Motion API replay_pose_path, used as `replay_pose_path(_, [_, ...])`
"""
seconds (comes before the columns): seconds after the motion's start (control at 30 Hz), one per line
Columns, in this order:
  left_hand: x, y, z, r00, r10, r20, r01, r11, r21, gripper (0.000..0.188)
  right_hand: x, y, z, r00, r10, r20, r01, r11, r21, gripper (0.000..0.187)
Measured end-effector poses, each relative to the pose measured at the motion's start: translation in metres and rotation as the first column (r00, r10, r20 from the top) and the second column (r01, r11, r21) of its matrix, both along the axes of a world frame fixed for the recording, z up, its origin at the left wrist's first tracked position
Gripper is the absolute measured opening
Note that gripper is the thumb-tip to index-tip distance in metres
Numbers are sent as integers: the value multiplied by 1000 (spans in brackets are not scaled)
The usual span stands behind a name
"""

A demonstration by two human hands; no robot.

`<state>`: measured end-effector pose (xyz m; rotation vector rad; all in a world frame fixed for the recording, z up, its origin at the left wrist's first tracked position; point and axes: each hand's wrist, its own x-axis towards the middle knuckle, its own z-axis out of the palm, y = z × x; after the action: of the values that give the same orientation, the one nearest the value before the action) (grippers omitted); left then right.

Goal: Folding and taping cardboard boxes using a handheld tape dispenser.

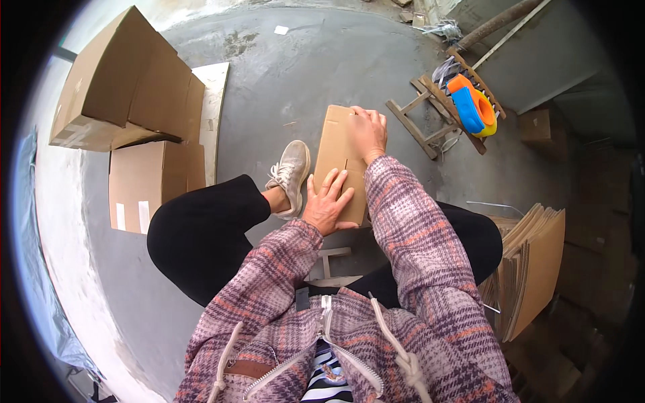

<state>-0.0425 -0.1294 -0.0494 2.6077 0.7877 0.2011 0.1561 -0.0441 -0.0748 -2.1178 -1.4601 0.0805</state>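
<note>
Between my feet a long, narrow brown cardboard box (328, 144) stands with its flaps folded together along the top. My left hand (327, 203) lies on the near end of that top, its fingers spread flat across the cardboard. Farther along, my right hand (371, 136) bends over the right edge near the far end, fingers curled against the box. Part of this hand is blurred, and its fingertips are partly hidden. The side of the box beneath my right forearm is out of sight.
Large cardboard boxes (134, 74) are stacked at the left beside a pale board (213, 101). On the right, a wooden stool (430, 111) carries blue, orange and yellow rings (474, 107). Flattened cardboard sheets (534, 269) stand by my right knee. My shoe (291, 176) is close to the box.
</note>
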Motion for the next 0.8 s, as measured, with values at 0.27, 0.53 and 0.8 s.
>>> replay_pose_path(0.27, [4, -5, -5, 1000, -23, -3, 23, 998, 57, 91, 20, -2, 3, 995, 95, 10, -92, 987, -133, 33])
replay_pose_path(0.53, [1, -5, 5, 1000, 18, -22, -18, 1000, 11, 88, 244, -14, 107, 827, -477, 296, 553, 785, -279, 70])
replay_pose_path(0.8, [-3, -5, 3, 999, 39, -4, -39, 999, -2, 85, 267, -34, 113, 951, -175, 254, 279, 839, -468, 71])
